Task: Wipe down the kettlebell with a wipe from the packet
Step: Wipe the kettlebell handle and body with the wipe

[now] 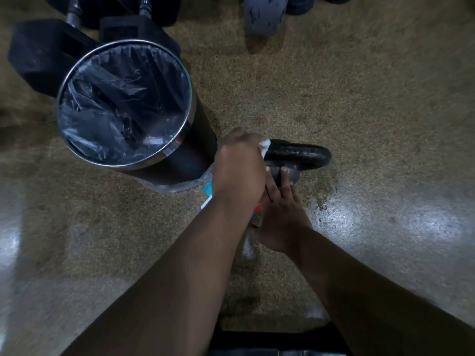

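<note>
The kettlebell point(298, 154) looks like rough, dull black metal — the bin point(123, 104) has a shiny metal rim and crinkled glossy plastic liner; the floor point(359, 98) is speckled, glossy.

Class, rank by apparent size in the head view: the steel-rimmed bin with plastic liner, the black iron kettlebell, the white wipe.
1. bin, nearer the camera
2. kettlebell, partly covered
3. wipe, mostly hidden in the left hand

The kettlebell point(298, 155) is black, the wipe point(264, 146) white. The bin point(123, 102) is black with a silver rim; the floor point(359, 98) is speckled tan.
</note>
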Demonstrator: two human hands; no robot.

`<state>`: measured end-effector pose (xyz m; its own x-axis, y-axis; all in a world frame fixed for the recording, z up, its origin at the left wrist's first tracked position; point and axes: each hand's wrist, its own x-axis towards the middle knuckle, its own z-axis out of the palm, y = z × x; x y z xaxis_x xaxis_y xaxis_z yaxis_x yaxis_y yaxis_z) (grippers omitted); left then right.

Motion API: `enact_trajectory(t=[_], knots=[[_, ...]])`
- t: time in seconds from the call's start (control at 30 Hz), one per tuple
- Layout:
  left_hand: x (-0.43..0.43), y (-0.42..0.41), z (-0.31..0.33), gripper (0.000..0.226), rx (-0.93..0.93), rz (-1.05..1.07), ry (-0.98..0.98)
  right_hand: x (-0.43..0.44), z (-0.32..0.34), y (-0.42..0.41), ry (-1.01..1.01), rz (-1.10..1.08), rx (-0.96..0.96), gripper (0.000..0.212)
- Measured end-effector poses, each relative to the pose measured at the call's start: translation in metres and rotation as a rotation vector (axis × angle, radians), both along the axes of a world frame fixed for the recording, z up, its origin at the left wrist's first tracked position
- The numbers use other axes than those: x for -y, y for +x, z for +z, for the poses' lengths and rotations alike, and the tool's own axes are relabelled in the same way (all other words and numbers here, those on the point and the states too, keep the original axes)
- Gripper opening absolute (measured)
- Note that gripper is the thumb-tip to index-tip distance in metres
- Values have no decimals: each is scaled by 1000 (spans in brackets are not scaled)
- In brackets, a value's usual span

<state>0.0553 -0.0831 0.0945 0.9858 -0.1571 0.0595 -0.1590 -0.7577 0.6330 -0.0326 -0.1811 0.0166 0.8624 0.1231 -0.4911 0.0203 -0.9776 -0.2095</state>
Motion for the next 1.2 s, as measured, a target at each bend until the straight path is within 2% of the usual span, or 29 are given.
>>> enact_trajectory(t=[0.4,0.6,0.83,1.1,1.2], knots=[[-6,-1,6,15,41,-24,41,0,4,2,2,-1,-20,115],[-11,-10,2,13,100,-1,2,1,4,3,-17,3,-36,114],[-8,2,-2,15,224,13,62,2,4,3,1,-4,-19,115],[-5,-3,-6,12,252,-20,74,0,1,1,-7,-2,-5,115],[-4,4,-5,15,196,-38,106,0,2,1,-7,-2,-4,115]])
